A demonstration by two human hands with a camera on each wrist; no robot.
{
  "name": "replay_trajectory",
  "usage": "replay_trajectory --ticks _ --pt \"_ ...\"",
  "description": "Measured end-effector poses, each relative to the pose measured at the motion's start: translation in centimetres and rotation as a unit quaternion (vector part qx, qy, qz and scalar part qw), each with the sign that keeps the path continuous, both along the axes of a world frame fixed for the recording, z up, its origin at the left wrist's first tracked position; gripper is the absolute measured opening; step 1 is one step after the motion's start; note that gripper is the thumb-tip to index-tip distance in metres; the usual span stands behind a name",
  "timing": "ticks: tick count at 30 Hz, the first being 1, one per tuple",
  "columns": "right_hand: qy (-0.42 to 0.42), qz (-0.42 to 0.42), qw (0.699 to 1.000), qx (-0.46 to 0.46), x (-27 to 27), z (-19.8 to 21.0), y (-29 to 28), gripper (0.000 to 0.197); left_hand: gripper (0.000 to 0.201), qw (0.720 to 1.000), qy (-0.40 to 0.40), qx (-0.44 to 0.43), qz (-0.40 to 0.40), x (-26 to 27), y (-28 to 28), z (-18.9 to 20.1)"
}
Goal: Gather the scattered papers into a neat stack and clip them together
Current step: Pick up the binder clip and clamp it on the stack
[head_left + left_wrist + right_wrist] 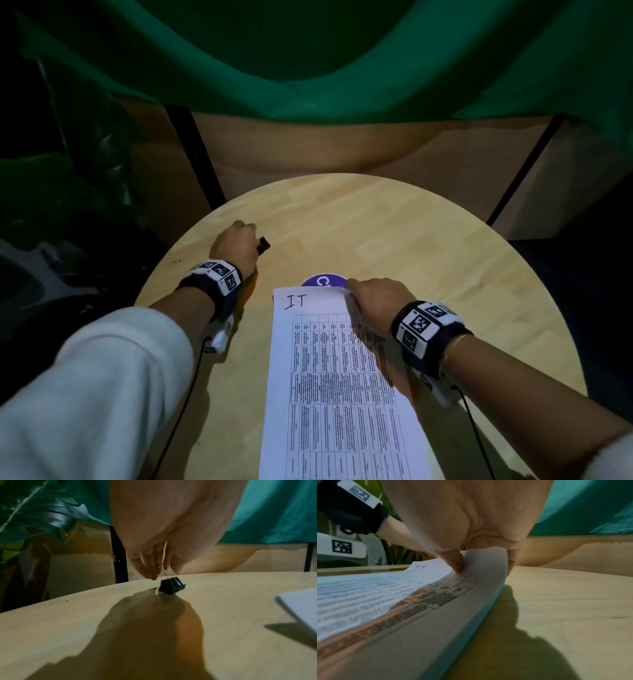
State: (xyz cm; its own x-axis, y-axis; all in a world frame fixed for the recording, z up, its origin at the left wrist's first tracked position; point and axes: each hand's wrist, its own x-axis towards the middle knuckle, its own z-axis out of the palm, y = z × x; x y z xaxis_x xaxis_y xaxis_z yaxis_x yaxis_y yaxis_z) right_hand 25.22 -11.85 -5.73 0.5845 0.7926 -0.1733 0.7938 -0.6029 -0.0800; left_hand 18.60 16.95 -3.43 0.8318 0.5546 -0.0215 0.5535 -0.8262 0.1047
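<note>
A stack of printed papers (337,383) marked "I.T" lies on the round wooden table (428,246), reaching toward me. My right hand (373,301) grips its far right corner, thumb (456,562) on top and fingers underneath, bending the corner (488,563) up off the table. A black binder clip (263,245) sits on the table at the far left. My left hand (236,245) pinches one wire handle of the binder clip (172,586), whose black body tilts on the wood. The papers' corner (300,604) shows at the right in the left wrist view.
A purple round sticker (323,280) peeks out from under the papers' far edge. Green cloth (308,68) hangs behind the table, with wooden panels below it. A leafy plant (34,513) stands off the table's left side. Cables run from both wrist bands.
</note>
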Motion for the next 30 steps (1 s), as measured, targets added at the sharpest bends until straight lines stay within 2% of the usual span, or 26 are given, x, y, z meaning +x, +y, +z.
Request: replay_trajectory --ticks 2,5,8,11,13,16,19,21,23,26,27,30 --pt "0.002 -0.005 1.0 0.008 0.0 -0.2 -0.1 0.036 0.025 0.999 -0.039 -0.015 0.016 -0.5 0.2 0.1" --pt "0.001 -0.011 1.0 0.021 -0.3 -0.5 -0.4 0.035 0.019 0.986 -0.127 -0.102 0.03 -1.9 -1.1 1.8" --pt "0.004 -0.021 1.0 0.022 -1.0 -0.6 -0.6 0.031 0.012 0.965 -0.199 -0.171 -0.015 -4.7 -3.9 4.5" --pt "0.01 -0.03 0.999 0.021 -2.1 -0.5 -1.0 0.027 0.009 0.96 -0.173 -0.19 -0.107 -9.3 -8.0 5.8" --pt "0.009 -0.035 0.999 0.028 -3.1 -0.5 -1.4 0.028 0.014 0.964 -0.132 -0.18 -0.148 -12.1 -10.5 5.1" --pt "0.009 -0.036 0.999 0.033 -5.1 -0.3 -1.9 0.029 0.01 0.968 -0.05 -0.105 -0.224 -15.3 -13.6 2.8" --pt "0.014 -0.038 0.998 0.04 -6.8 -0.5 -2.2 0.028 0.012 0.965 0.017 -0.008 -0.262 -17.4 -15.3 0.8" --pt "0.014 -0.044 0.998 0.042 -7.7 -0.7 -2.6 0.029 0.004 0.962 0.038 -0.042 -0.267 -18.5 -16.3 1.3" --pt "0.016 -0.051 0.998 0.042 -8.4 -0.9 -3.0 0.031 0.011 0.956 0.044 -0.103 -0.27 -19.3 -16.7 1.6" --pt "0.01 -0.057 0.997 0.042 -9.0 -0.9 -3.4 0.034 0.008 0.951 0.031 -0.197 -0.236 -19.8 -16.3 1.9" --pt "0.008 -0.059 0.997 0.041 -9.1 -0.9 -3.4 0.034 0.014 0.949 0.023 -0.23 -0.217 -19.8 -16.1 1.8" --pt "0.01 -0.062 0.997 0.036 -9.4 -1.1 -3.6 0.037 0.066 0.923 0.001 -0.362 -0.131 -20.0 -15.5 1.6"
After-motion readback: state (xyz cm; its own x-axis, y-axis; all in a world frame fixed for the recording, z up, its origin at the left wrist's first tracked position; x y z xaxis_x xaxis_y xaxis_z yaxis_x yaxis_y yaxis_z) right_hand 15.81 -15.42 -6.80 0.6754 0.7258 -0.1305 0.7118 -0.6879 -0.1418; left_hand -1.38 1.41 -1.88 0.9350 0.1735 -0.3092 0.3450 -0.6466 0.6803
